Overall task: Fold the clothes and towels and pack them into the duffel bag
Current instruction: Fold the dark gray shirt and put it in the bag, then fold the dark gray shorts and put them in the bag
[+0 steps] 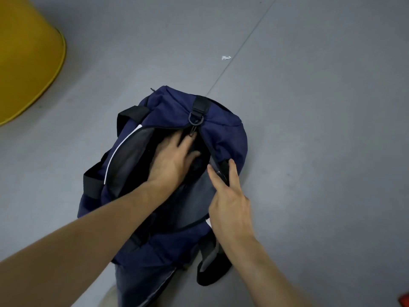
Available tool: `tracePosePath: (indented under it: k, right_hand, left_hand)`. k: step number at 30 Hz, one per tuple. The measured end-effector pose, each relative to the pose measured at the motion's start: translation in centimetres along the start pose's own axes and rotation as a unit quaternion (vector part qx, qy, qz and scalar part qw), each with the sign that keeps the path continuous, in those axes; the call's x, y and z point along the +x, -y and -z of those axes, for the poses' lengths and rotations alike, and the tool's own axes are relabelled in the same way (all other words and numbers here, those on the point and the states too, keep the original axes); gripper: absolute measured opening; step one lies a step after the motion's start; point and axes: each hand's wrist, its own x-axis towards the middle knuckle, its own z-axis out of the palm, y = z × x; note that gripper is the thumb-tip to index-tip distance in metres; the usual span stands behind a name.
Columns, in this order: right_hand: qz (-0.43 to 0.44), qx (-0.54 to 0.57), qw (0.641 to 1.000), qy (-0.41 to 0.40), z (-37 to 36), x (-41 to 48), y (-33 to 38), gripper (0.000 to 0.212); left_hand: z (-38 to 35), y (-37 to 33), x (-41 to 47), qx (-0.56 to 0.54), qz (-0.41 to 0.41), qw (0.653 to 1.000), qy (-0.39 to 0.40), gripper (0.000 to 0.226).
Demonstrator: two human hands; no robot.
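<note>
A navy duffel bag point(221, 131) with black straps and a white stripe lies on the grey floor, its top zipper open. My left hand point(170, 160) reaches into the opening, fingers spread flat and pressing down on dark cloth point(197, 165) inside. My right hand point(230, 198) pinches the right edge of the opening and a black strap between thumb and fingers, holding it aside. What lies deeper in the bag is hidden by my left hand and shadow.
A large yellow rounded object point(26, 56) stands at the far left. A small white scrap point(226, 57) lies on the floor beyond the bag. A red thing point(404, 300) shows at the bottom right corner. Dark trousers point(141, 284) show below the bag.
</note>
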Motion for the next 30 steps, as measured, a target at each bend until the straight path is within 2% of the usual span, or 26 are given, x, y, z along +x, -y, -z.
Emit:
tracePosePath:
  k: [2,3,5,9,11,13,16,19,21,23,26,28,30]
  right_hand:
    - [0.01,-0.008,1.0,-0.006,-0.4,0.1,0.1,0.08]
    - [0.012,-0.013,1.0,-0.01,-0.5,0.2,0.2,0.08]
    - [0.013,-0.026,0.999,-0.014,-0.9,0.1,0.2,0.084]
    - [0.022,-0.03,0.999,-0.018,-1.2,0.0,-0.3,0.095]
    - [0.024,-0.033,0.999,-0.008,-1.2,-0.2,-0.6,0.096]
    - [0.034,-0.035,0.999,0.002,-1.1,-0.3,-0.9,0.095]
    - [0.064,-0.021,0.997,0.021,-0.4,-0.6,-1.4,0.082]
    - [0.108,0.005,0.994,0.029,1.5,-1.4,-2.2,0.062]
    - [0.13,0.01,0.991,0.031,3.6,-2.3,-3.3,0.06]
    - [0.149,-0.005,0.988,0.039,6.3,-3.8,-5.1,0.064]
    - [0.157,-0.058,0.984,0.055,10.8,-7.6,-9.6,0.068]
    - [0.137,-0.099,0.984,0.051,13.9,-11.3,-13.5,0.069]
    - [0.081,-0.111,0.99,0.038,16.8,-15.2,-17.5,0.07]
  left_hand:
    - [-1.1,-0.5,-0.9,0.055,-0.071,0.995,0.051,0.06]
    - [-1.6,-0.4,-1.1,0.073,-0.069,0.991,0.088,0.067]
    - [-2.0,0.4,-0.9,0.09,-0.03,0.987,0.132,0.076]
    - [-1.7,2.8,0.3,0.138,0.032,0.982,0.121,0.074]
    - [-1.1,3.6,1.0,0.11,0.098,0.98,0.136,0.071]
    - [-0.7,3.7,1.1,0.097,0.11,0.978,0.146,0.072]
    - [0.6,1.6,-0.5,0.065,0.044,0.994,0.071,0.069]
    - [1.5,-1.7,-3.5,-0.063,0.01,0.997,-0.034,0.05]
    - [2.3,-4.3,-5.1,-0.138,0.009,0.987,-0.082,0.042]
    - [3.1,-7.7,-5.8,-0.171,-0.033,0.981,-0.09,0.041]
    - [3.1,-13.6,-6.3,-0.195,-0.149,0.969,-0.006,0.051]
    - [2.4,-18.3,-6.8,-0.207,-0.192,0.954,0.102,0.059]
    - [1.5,-22.7,-7.5,-0.202,-0.215,0.932,0.213,0.066]
